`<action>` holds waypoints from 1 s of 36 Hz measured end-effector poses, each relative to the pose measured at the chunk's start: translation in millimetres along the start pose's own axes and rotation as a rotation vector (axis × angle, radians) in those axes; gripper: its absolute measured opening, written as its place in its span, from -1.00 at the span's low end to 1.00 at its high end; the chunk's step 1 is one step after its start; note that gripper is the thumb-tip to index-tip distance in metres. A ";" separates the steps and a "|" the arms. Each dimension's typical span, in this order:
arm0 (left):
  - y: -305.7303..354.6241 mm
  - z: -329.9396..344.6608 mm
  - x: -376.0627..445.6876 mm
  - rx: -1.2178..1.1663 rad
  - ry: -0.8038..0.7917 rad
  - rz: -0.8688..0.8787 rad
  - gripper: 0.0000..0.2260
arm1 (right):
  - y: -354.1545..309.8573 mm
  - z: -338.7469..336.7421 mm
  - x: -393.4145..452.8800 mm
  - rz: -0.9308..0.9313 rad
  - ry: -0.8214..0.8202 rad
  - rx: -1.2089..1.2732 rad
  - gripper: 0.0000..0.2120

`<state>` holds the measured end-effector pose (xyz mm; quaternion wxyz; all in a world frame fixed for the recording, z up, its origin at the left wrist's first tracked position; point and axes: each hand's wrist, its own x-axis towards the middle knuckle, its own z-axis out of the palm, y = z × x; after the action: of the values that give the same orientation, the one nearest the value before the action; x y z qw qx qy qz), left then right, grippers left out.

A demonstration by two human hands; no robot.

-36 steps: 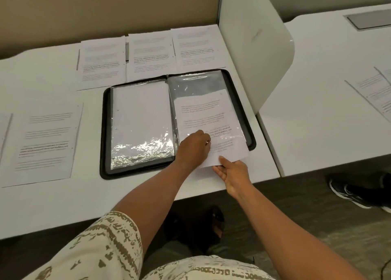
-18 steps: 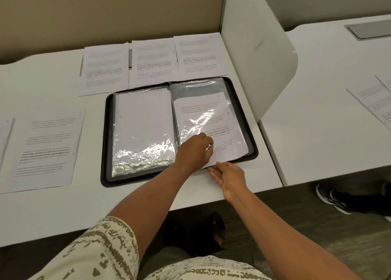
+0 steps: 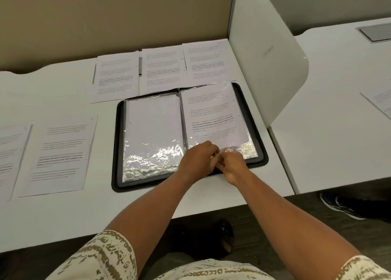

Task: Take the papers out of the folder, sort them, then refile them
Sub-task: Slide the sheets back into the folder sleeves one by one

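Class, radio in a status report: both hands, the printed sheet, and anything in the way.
Left hand and right hand meet at right plastic sleeve's near edge, exact grip unclear. White printed sheet lies in open black folder. Nothing obstructing.

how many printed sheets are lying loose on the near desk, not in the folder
5: three in a row behind the folder, left, middle, right; two left of it, one cut off at the edge. More may lie out of view.

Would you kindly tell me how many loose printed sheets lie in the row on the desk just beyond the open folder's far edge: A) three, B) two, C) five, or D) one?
A: three printed sheets lie side by side beyond the folder, a left sheet, a middle sheet and a right sheet.
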<state>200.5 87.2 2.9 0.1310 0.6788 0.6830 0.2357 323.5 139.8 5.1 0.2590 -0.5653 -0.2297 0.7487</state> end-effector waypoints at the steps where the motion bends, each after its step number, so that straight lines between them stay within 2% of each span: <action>1: -1.3 -0.2 -0.3 0.006 0.003 0.000 -0.85 | -3.3 -4.2 -2.8 0.011 -0.038 -0.063 -0.78; 4: -3.2 -1.2 -0.5 0.015 0.015 -0.013 -0.88 | -19.4 -25.8 -15.7 0.021 -0.068 -0.331 -0.85; 6: -4.4 -1.4 -0.8 0.008 0.013 -0.028 -0.89 | -29.2 -45.3 -17.7 -0.005 0.071 -0.489 -0.86; 9: -5.9 0.2 -2.2 -0.014 0.001 -0.056 -0.89 | -35.0 -66.9 -12.6 -0.139 0.300 -0.503 -0.82; 12: -5.1 3.7 -4.6 -0.031 0.013 -0.062 -0.91 | -34.3 -72.1 -11.1 -0.321 0.384 -0.499 -0.74; 14: -3.4 5.7 -6.7 -0.038 0.008 -0.066 -0.91 | -34.9 -69.3 -11.0 -0.339 0.327 -0.518 -0.73; 16: -2.7 6.1 -8.1 -0.047 -0.014 -0.079 -0.88 | -35.0 -64.1 -7.6 -0.283 0.233 -0.530 -0.80; 18: -1.3 4.7 -8.6 -0.029 -0.081 -0.095 -0.79 | -34.5 -59.5 -3.4 -0.283 0.175 -0.546 -0.90; 20: -1.1 2.4 -9.6 0.016 -0.144 -0.103 -0.65 | -33.6 -54.1 -1.2 -0.345 0.175 -0.565 -0.86; 22: -1.9 0.9 -13.2 0.038 -0.139 -0.122 -0.58 | -33.4 -46.2 -2.3 -0.378 0.176 -0.554 -0.85; 26: -6.8 -3.6 -20.8 -0.052 0.000 -0.270 -0.59 | -34.9 -23.7 -8.9 -0.464 0.112 -0.537 -0.90; 32: -13.5 -31.1 -19.0 -0.261 0.227 -0.467 -0.62 | -29.0 20.8 -17.7 -0.621 -0.132 -0.677 -0.86; 36: -27.3 -53.3 -23.4 -0.362 0.371 -0.529 -0.65 | -20.3 53.6 -25.7 -0.702 -0.298 -0.780 -0.94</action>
<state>151.4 57.2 31.4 0.1792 0.3904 0.7941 0.4299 280.2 135.8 50.4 0.2291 -0.3965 -0.6997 0.5483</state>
